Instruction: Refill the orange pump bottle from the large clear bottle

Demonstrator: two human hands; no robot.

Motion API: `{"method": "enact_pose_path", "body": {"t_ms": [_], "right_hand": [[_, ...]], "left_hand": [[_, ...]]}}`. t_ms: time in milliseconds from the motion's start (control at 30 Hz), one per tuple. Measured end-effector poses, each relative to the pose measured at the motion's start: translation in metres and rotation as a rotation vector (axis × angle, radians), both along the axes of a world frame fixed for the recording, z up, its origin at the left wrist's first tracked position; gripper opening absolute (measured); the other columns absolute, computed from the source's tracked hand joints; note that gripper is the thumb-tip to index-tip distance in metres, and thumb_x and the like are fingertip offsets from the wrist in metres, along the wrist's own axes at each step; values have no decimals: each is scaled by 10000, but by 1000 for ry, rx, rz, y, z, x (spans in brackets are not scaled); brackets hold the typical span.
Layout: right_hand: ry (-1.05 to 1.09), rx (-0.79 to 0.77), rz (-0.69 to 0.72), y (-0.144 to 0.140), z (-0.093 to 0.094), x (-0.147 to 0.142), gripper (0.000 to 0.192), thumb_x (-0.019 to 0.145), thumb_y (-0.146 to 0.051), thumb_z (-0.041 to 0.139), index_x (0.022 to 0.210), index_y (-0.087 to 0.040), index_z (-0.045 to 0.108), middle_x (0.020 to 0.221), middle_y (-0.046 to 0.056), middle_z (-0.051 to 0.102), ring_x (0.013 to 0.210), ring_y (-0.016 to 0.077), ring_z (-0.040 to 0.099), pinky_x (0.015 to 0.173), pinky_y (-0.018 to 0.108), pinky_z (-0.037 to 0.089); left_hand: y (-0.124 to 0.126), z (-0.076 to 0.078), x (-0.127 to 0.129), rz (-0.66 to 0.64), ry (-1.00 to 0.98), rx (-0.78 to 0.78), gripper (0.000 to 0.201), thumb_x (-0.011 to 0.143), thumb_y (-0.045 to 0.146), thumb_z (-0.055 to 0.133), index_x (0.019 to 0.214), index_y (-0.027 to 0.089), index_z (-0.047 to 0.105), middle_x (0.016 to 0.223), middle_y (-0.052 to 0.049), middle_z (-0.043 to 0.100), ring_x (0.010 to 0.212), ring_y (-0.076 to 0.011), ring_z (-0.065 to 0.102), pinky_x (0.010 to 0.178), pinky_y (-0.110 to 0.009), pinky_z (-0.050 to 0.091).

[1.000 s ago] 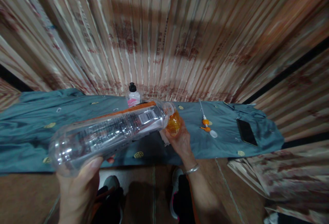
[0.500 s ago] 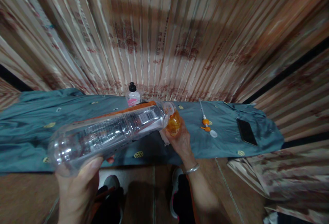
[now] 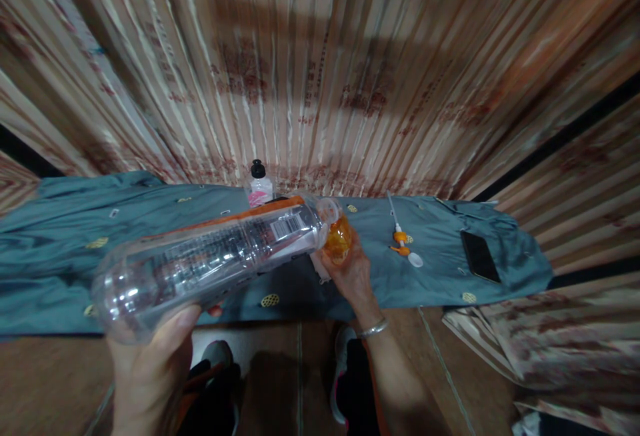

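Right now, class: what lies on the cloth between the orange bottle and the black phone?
In the head view, an orange-and-white pump dispenser lies between orange bottle and phone.

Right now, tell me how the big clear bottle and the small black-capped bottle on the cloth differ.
The big clear bottle lies tipped nearly flat in the left hand, mouth against an orange container held by the right hand; the small black-capped bottle stands upright on the teal cloth, untouched. The big bottle is uncapped and far longer; the small one is capped and squat. Both are labelled plastic bottles.
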State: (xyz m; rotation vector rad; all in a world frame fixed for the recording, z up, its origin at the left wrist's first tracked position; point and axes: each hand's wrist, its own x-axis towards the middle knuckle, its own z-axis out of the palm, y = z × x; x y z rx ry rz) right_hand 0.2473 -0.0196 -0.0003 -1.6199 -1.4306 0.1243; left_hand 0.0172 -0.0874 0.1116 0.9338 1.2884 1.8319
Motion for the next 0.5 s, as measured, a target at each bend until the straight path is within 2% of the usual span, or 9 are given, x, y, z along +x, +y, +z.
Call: {"method": "enact_pose_path", "body": {"t_ms": [133,233,400,500], "right_hand": [[0,18,19,0,0,1,681,801,-397,662,1390,-132,445,1243,174,695,1116,285,698,927,440,594],[-10,25,19,0,-1,1,685,812,-420,659,1396,-135,442,1244,174,694,1117,288,695,921,451,596],[-9,42,8,1,-4,1,707,805,-420,661,1398,-109,438,1260,192,686,1124,306,695,917,485,596],[6,31,21,0,-4,1,712,793,-400,683,1397,-111,441,1244,184,696,1108,303,704,911,475,601]], "left_hand": [[1,-1,-1,-16,-19,10,456,601,243,814,1035,277,680,1015,11,706,857,-188,645,734,-269,541],[-1,1,0,3,-27,-12,422,617,241,819,1016,280,687,1054,13,701,907,-180,637,802,-256,532],[-1,5,3,1,-5,-15,408,626,279,823,1012,286,691,1036,9,706,792,-174,618,737,-273,558],[1,1,-2,2,0,-5,414,623,270,818,1016,289,691,1063,11,699,826,-177,631,801,-287,561]]}}
